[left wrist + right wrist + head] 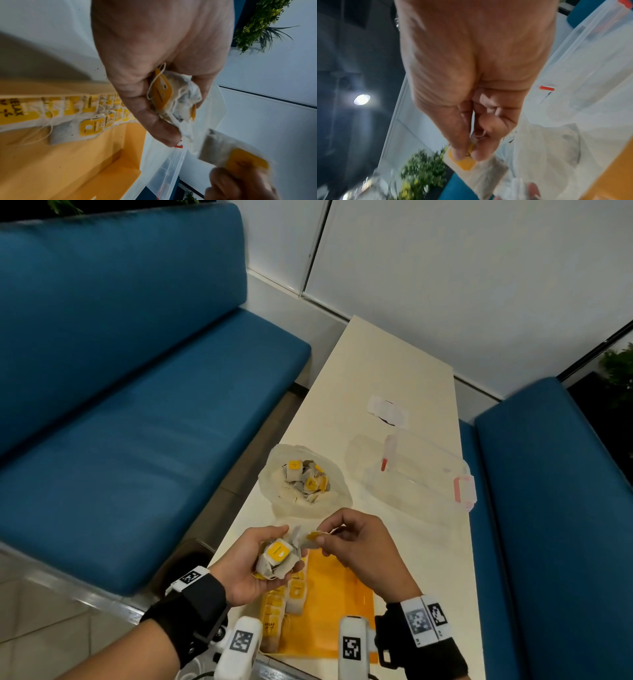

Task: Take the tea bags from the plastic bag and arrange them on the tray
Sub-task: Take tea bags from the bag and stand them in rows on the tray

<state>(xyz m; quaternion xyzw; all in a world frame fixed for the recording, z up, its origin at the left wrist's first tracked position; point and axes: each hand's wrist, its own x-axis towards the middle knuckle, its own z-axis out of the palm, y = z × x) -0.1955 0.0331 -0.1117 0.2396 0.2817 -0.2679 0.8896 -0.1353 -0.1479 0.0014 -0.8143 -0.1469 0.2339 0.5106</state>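
Observation:
My left hand [260, 556] cups a bunch of tea bags [276, 559] with yellow tags above the orange tray [335, 604]; in the left wrist view its fingers [154, 121] curl round that bunch [173, 97]. My right hand [346, 539] pinches a single tea bag [310, 537] by its yellow tag [465, 164], close beside the bunch. That single bag [228, 155] shows blurred in the left wrist view. A row of tea bags [284, 604] lies overlapping along the tray's left side [68, 112]. The open plastic bag [305, 481] with more tea bags sits just beyond my hands.
A clear plastic box [418, 474] with pink latches lies on the cream table [387, 364] to the right of the bag. A small white wrapper [388, 410] lies farther back. Blue benches [137, 405] flank the table on both sides.

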